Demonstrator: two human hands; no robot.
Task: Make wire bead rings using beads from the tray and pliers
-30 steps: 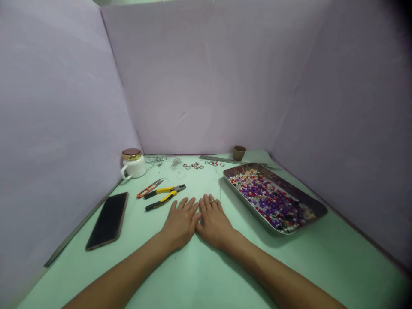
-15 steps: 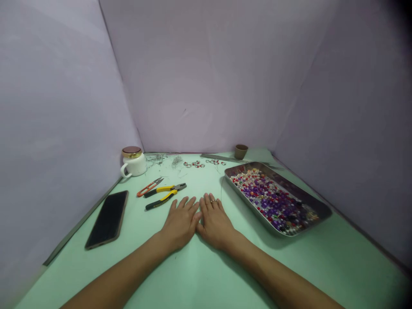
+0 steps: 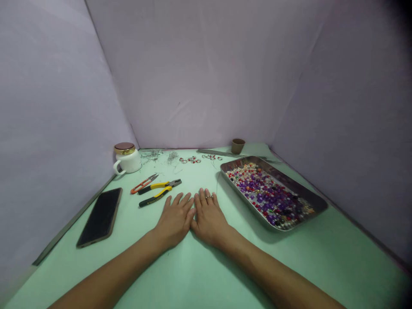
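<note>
Palm down on the pale green tabletop (image 3: 193, 270), my left hand (image 3: 175, 219) lies flat with its fingers a little apart. My right hand (image 3: 208, 218) rests flat beside it, the thumbs meeting, and a ring shows on one finger. Neither hand holds anything. Just beyond my left fingertips are pliers (image 3: 161, 185) with yellow and black handles, their jaws pointing right. Orange-handled thread snips (image 3: 143, 184) lie behind the pliers. To the right of my right hand stands a metal tray (image 3: 246, 201) holding many loose purple, red, white and gold beads (image 3: 268, 195).
A dark phone (image 3: 100, 218) lies at the left. Behind it stands a white lidded mug (image 3: 128, 162). Wire scraps (image 3: 152, 156), small red-and-silver beaded rings (image 3: 192, 160), long thin wires (image 3: 219, 152) and a brown cup (image 3: 237, 146) line the back. Pale walls enclose three sides.
The whole view has shifted slightly, so everything appears a little further left and higher. The hands stay flat in the same place on the table.
</note>
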